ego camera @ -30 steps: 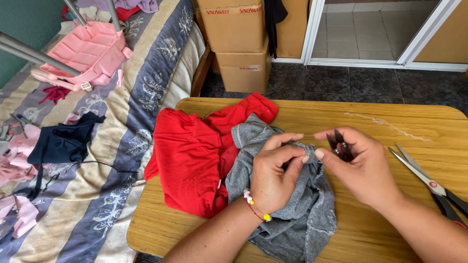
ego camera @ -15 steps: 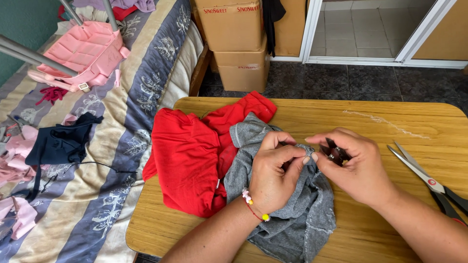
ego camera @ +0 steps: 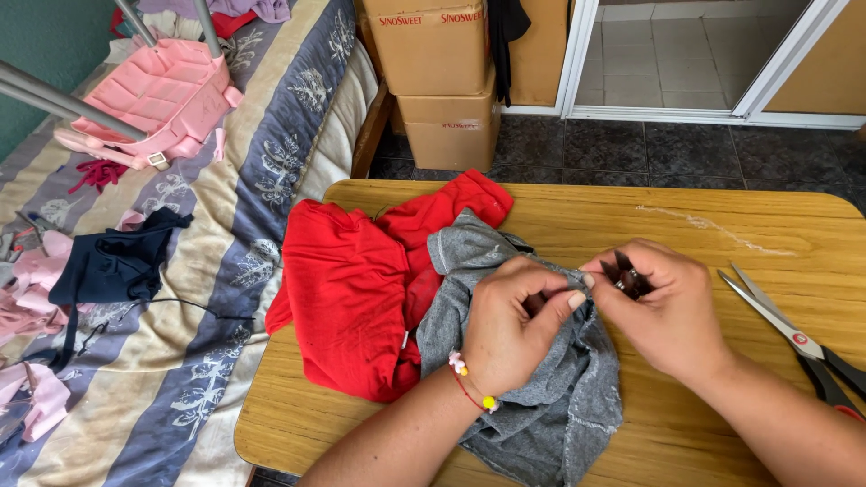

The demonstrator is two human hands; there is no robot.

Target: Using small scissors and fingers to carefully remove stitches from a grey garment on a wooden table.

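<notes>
Grey cloth lies bunched on your wooden table, partly over a red garment, and your two hands have closed in on its upper edge over the last second. A second ago they were a little apart above the fabric; now they meet, fingertips almost touching. Your left hand pinches a fold of the grey cloth, while your right hand is clamped on a small dark tool pressed to the same spot, so the fine work at that edge looks under way. Scissors rest untouched at your right. A striped bed with a pink bag sits to your left.
</notes>
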